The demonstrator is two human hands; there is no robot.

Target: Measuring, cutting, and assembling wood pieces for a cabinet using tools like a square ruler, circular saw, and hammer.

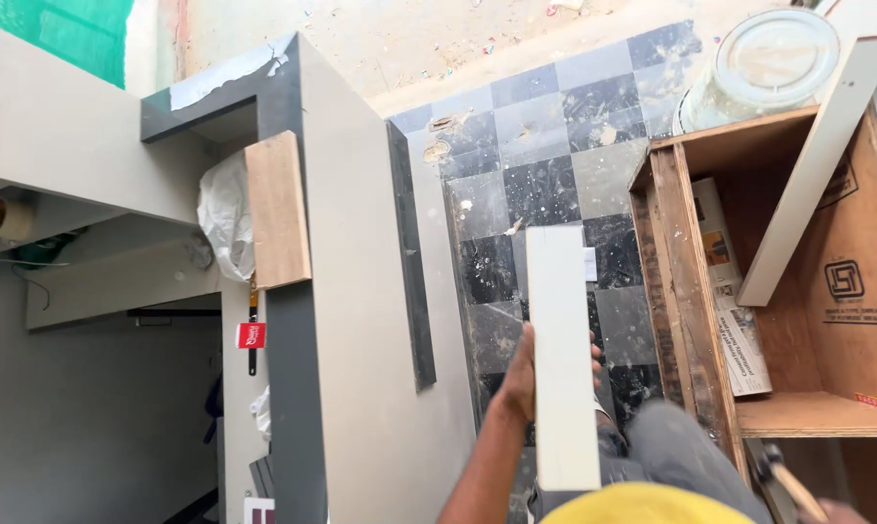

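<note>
White laminated board strip (562,349) is being gripped edgewise by the left hand (522,374), upright beside the grey cabinet panel (361,320), while the right hand's (839,511) grip is being hidden at frame edge; steadier, two-handed support is being advised.

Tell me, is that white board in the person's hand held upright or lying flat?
Upright. The white board stands on end, gripped at mid-height by the left hand, above the checkered floor.
</note>
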